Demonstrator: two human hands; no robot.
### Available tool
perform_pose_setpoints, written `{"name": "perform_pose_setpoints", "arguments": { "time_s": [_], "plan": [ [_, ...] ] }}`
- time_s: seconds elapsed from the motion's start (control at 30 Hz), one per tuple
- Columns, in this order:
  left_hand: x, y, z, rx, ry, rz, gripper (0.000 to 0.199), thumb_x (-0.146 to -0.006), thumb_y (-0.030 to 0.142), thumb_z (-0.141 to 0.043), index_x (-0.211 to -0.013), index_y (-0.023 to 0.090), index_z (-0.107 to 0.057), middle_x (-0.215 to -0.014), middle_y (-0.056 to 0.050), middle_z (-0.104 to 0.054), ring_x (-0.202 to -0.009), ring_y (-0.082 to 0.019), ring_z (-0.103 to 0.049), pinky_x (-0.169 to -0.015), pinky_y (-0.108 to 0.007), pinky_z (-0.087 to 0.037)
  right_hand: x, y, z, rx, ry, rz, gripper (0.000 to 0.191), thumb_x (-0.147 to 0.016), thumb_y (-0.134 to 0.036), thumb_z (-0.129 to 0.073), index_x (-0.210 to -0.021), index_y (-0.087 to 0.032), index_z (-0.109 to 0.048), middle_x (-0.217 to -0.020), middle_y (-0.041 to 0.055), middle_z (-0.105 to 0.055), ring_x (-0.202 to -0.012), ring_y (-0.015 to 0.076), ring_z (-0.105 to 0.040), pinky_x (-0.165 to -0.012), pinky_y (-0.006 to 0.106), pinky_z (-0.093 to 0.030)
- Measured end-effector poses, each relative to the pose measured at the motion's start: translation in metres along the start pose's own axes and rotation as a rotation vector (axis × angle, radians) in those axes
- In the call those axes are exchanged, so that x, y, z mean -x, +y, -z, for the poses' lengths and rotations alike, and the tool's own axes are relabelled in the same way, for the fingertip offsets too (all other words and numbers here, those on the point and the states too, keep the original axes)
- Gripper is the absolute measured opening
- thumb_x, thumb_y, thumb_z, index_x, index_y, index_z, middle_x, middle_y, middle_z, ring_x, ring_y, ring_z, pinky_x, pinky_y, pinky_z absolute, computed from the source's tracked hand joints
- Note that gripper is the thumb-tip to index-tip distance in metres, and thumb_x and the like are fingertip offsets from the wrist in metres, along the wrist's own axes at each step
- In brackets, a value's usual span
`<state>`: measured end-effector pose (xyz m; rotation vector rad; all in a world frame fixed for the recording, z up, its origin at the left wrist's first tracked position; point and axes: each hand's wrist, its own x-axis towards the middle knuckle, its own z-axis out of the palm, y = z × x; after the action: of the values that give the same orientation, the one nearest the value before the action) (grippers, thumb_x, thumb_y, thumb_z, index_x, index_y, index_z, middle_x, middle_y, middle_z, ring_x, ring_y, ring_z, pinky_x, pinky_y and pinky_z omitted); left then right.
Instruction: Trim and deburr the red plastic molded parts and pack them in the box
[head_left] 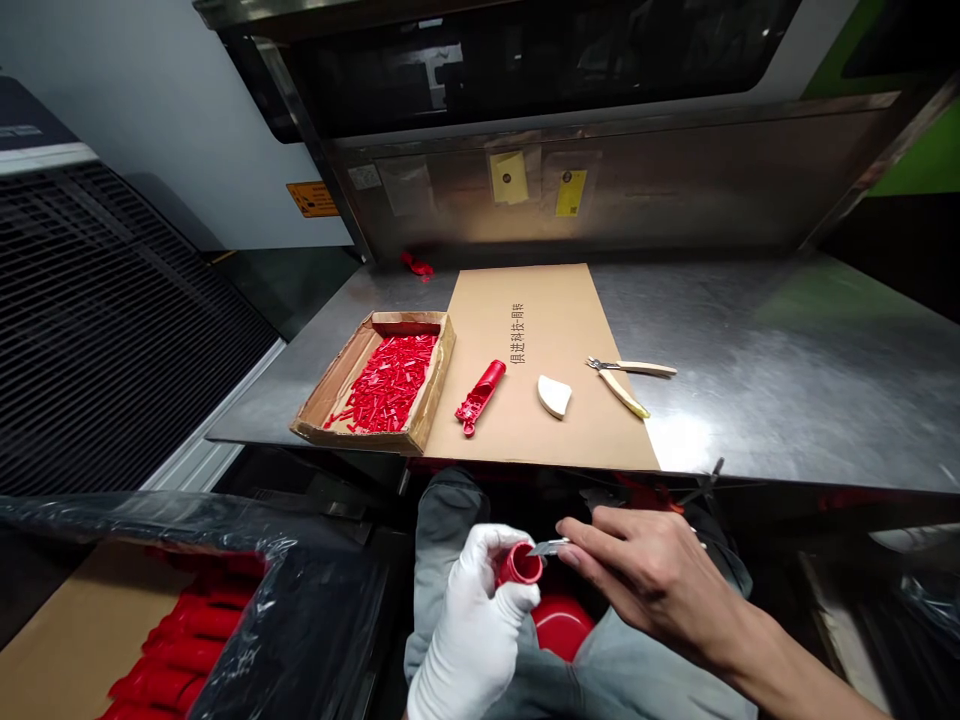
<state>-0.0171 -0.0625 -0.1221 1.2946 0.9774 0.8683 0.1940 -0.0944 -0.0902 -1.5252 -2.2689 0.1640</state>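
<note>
My left hand, in a white glove, is closed around a red plastic tube-shaped part with its round open end facing up toward me. My bare right hand pinches a utility knife. Its blade tip reaches the rim of the red part; whether it touches cannot be made out. Both hands are above my lap, in front of the table edge. Another red plastic part, with a cut-out side, lies on the cardboard sheet.
A cardboard tray of small red scraps stands on the metal table. Near it lie a white wedge-shaped piece and cutting pliers. A red scrap lies at the back. Lower left, a plastic-lined box holds several red parts.
</note>
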Motion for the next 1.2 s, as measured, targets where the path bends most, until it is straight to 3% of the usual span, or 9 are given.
{"name": "perform_pose_setpoints", "arguments": {
  "time_s": [0.17,0.27,0.4,0.53,0.67,0.77,0.93,1.03,1.2],
  "plan": [
    [-0.001,-0.001,-0.005,0.061,0.069,0.001,0.024,-0.072,0.016,-0.073,-0.092,0.020,-0.061,-0.089,0.000,-0.065,-0.080,-0.014,-0.062,-0.075,-0.026,-0.050,0.004,-0.005,-0.004,-0.023,-0.004,-0.019,0.023,-0.101,-0.032,-0.047,-0.104,-0.022,-0.067,-0.066,-0.0023,-0.044,-0.054,0.0112,-0.037,-0.052,0.031,-0.017],
    [-0.003,0.000,-0.006,0.113,0.112,-0.014,0.027,-0.067,0.013,-0.077,-0.085,0.019,-0.058,-0.085,0.002,-0.064,-0.076,-0.013,-0.061,-0.073,-0.026,-0.050,0.005,-0.008,-0.003,-0.146,-0.079,-0.077,0.026,-0.102,-0.033,-0.043,-0.098,-0.022,-0.066,-0.067,-0.0018,-0.046,-0.056,0.0110,-0.038,-0.053,0.030,-0.019],
    [-0.005,0.005,-0.006,0.095,0.129,-0.032,0.033,-0.063,0.012,-0.082,-0.081,0.019,-0.055,-0.084,0.002,-0.064,-0.076,-0.013,-0.061,-0.072,-0.026,-0.051,0.001,-0.009,0.000,-0.578,-0.237,-0.295,0.041,-0.103,-0.043,-0.039,-0.076,-0.020,-0.058,-0.066,-0.0022,-0.048,-0.060,0.0106,-0.041,-0.058,0.027,-0.029],
    [-0.006,0.002,-0.008,0.009,0.129,-0.106,0.032,-0.066,0.015,-0.082,-0.083,0.020,-0.054,-0.087,0.001,-0.064,-0.077,-0.014,-0.062,-0.073,-0.027,-0.052,-0.010,-0.016,-0.001,-0.847,-0.174,-0.536,0.038,-0.093,-0.050,-0.056,-0.072,-0.019,-0.051,-0.066,-0.0036,-0.045,-0.062,0.0102,-0.039,-0.055,0.023,-0.031],
    [-0.005,-0.008,-0.011,-0.055,0.078,-0.168,0.016,-0.081,0.018,-0.069,-0.092,0.021,-0.058,-0.094,-0.003,-0.066,-0.085,-0.017,-0.065,-0.079,-0.033,-0.053,-0.024,-0.027,-0.008,-0.929,-0.216,-0.498,0.033,-0.093,-0.045,-0.055,-0.074,-0.018,-0.053,-0.068,-0.0034,-0.047,-0.062,0.0097,-0.040,-0.053,0.021,-0.031],
    [-0.004,-0.013,-0.008,-0.095,0.046,-0.144,0.021,-0.080,0.017,-0.068,-0.099,0.019,-0.060,-0.098,-0.005,-0.067,-0.091,-0.020,-0.065,-0.084,-0.034,-0.052,-0.033,-0.024,-0.013,-0.865,-0.201,-0.458,0.031,-0.092,-0.035,-0.054,-0.067,-0.018,-0.050,-0.062,-0.0042,-0.042,-0.059,0.0092,-0.035,-0.053,0.023,-0.026],
    [-0.002,-0.015,-0.005,-0.094,0.042,-0.131,0.012,-0.081,0.019,-0.065,-0.090,0.019,-0.057,-0.088,-0.002,-0.064,-0.076,-0.016,-0.062,-0.072,-0.029,-0.051,-0.035,-0.014,-0.012,-0.745,-0.130,-0.479,0.036,-0.094,-0.035,-0.050,-0.064,-0.019,-0.039,-0.058,-0.0052,-0.034,-0.057,0.0094,-0.028,-0.052,0.026,-0.021],
    [-0.005,-0.014,-0.004,-0.143,0.062,-0.128,0.017,-0.080,0.019,-0.068,-0.093,0.020,-0.058,-0.093,-0.004,-0.066,-0.083,-0.018,-0.064,-0.078,-0.032,-0.052,-0.032,-0.019,-0.009,-0.745,-0.200,-0.467,0.035,-0.095,-0.038,-0.049,-0.065,-0.019,-0.042,-0.059,-0.0054,-0.039,-0.056,0.0091,-0.031,-0.050,0.024,-0.022],
    [-0.003,-0.014,-0.001,-0.229,-0.004,-0.155,0.018,-0.081,0.021,-0.067,-0.098,0.020,-0.061,-0.098,-0.006,-0.067,-0.091,-0.021,-0.065,-0.085,-0.035,-0.051,-0.034,-0.019,0.000,-0.759,-0.351,-0.343,0.029,-0.089,-0.022,-0.048,-0.062,-0.018,-0.037,-0.058,-0.0062,-0.035,-0.056,0.0080,-0.028,-0.050,0.025,-0.020]
  ]
}}
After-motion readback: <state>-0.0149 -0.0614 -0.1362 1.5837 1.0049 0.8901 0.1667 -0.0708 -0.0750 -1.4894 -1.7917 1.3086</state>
